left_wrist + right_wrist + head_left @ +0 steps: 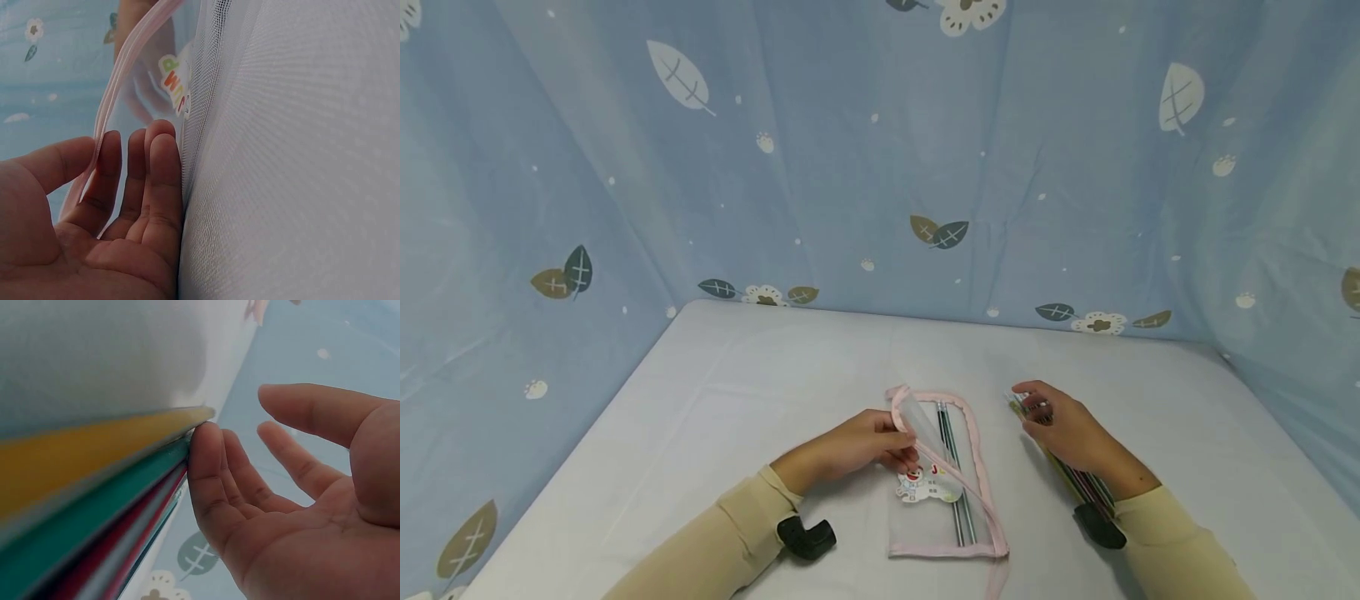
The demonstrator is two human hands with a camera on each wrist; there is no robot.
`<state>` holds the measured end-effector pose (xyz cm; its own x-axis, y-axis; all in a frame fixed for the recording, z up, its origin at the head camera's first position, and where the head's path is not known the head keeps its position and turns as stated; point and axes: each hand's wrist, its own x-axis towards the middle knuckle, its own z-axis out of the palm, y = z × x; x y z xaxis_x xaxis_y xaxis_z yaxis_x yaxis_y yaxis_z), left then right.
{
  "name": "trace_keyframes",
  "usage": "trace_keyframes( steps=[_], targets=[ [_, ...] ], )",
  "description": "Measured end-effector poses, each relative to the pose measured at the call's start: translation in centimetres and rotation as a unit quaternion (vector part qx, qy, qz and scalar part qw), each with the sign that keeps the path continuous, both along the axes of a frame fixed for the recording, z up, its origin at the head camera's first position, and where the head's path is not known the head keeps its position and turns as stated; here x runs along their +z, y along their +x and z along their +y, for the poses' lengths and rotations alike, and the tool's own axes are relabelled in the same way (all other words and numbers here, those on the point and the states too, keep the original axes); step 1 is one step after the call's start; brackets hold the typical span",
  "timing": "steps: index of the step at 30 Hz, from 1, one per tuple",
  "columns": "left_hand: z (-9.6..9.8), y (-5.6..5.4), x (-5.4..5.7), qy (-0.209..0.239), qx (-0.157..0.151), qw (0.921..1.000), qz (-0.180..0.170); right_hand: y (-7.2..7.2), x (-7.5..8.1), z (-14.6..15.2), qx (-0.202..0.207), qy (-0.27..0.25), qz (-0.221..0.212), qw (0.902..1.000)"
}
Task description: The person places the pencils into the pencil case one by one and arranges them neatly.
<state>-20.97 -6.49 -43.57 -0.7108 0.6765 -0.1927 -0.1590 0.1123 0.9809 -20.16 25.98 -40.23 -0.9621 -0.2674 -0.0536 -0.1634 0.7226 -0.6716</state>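
Observation:
My left hand point(867, 446) pinches the pink-trimmed edge of a see-through zip pouch point(976, 450) between thumb and index finger. That raised edge point(119, 75) shows in the left wrist view, the other fingers lying along the mesh side. On the pouch is a cartoon label point(925, 483), and a few dark striped pencils point(951, 442) lie lengthwise inside. To the right, my right hand point(1070, 429) is over a row of striped pencils point(1088, 483), partly hidden beneath it. In the right wrist view, its fingertips are right at the pencil ends, beside a yellow pencil point(94, 447); thumb and fingers stand apart.
The pouch lies on a white-covered table point(760, 375). A blue curtain point(850, 167) with leaf and flower prints hangs along the back and sides. A pink strap point(997, 577) trails from the pouch's near corner. Black wrist devices point(808, 539) sit at both sleeves.

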Motion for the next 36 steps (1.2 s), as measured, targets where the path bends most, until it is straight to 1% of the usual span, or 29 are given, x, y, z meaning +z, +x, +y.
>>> trace_keyframes(
  steps=[4, 9, 11, 15, 18, 22, 31, 36],
  targets=[
    [0.0, 0.0, -0.1, 0.0, 0.0, 1.0, 0.001, 0.0, -0.1, 0.1, 0.008, 0.002, 0.0, 1.0],
    [0.0, 0.1, 0.0, 0.0, -0.005, 1.0, -0.003, 0.0, -0.4, 0.0, 0.005, 0.004, -0.025, 0.9997],
    [0.0, 0.1, 0.0, -0.001, -0.006, 1.0, -0.006, 0.0, -0.5, -0.1, 0.002, 0.008, -0.028, 0.9996],
    [0.0, 0.1, 0.2, -0.003, -0.002, 1.0, -0.002, -0.1, -0.6, -0.3, 0.005, 0.023, -0.012, 0.9997],
    [0.0, 0.1, 0.3, -0.006, 0.001, 1.0, 0.0, -0.1, -0.7, -0.3, 0.023, 0.038, 0.001, 0.999],
    [0.0, 0.1, 0.4, -0.007, 0.0, 1.0, -0.002, 0.1, -0.7, -0.5, 0.042, 0.046, 0.002, 0.9981],
    [0.0, 0.1, 0.1, -0.005, 0.002, 1.0, -0.001, 0.2, -0.6, -1.1, 0.03, 0.064, 0.013, 0.9974],
    [0.0, 0.0, 0.2, -0.005, 0.003, 1.0, 0.0, 0.1, -0.3, -1.0, 0.024, 0.062, 0.012, 0.9977]
  ],
)
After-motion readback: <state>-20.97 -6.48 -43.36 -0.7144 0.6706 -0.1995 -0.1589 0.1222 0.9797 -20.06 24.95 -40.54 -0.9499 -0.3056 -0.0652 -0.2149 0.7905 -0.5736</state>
